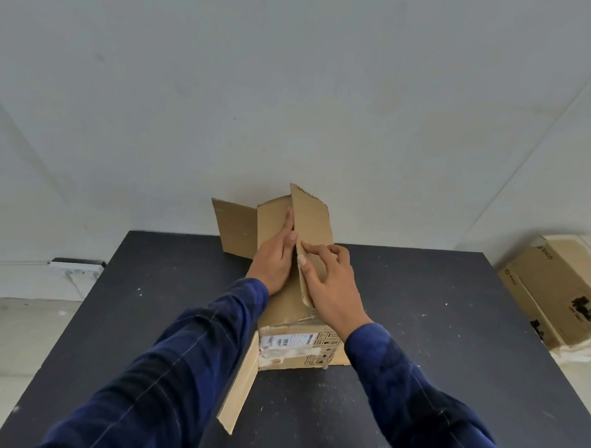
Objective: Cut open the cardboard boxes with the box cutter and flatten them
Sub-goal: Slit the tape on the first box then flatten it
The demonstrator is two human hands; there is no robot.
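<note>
Hidden: the inside of the cardboard box [295, 345] lies behind both hands and the dark blue sleeves [186, 371]. Its shipping label is too small to read.
Cut off: a second box [555, 289], well to the right of the cardboard box and off the tabletop, runs out of view at the right edge. Its black print is blurred.
Box position: the cardboard box sits on the black tabletop [416, 364], about midway across and toward the far edge, its top opened out.
Edges: behind the cardboard box the tabletop ends at a pale wall [293, 88]. A side panel [234, 226] folds out to its far left, past the tabletop's far edge. A long narrow flap [241, 387] slants from its near left corner toward the person.
Open room: bare tabletop spreads to the left, the right and the near side of the cardboard box. A white power strip [75, 266] lies lower down, well to its left, beyond the tabletop's corner.
Left hand: the left hand [275, 257] is laid flat on the box's inner panel, fingers [289, 223] straight and together, holding nothing, just left of the upright flap [313, 221].
Right hand: the right hand [332, 286] pinches the upright flap, thumb [302, 259] at its near edge and curled fingers [320, 250] on its right face.
</note>
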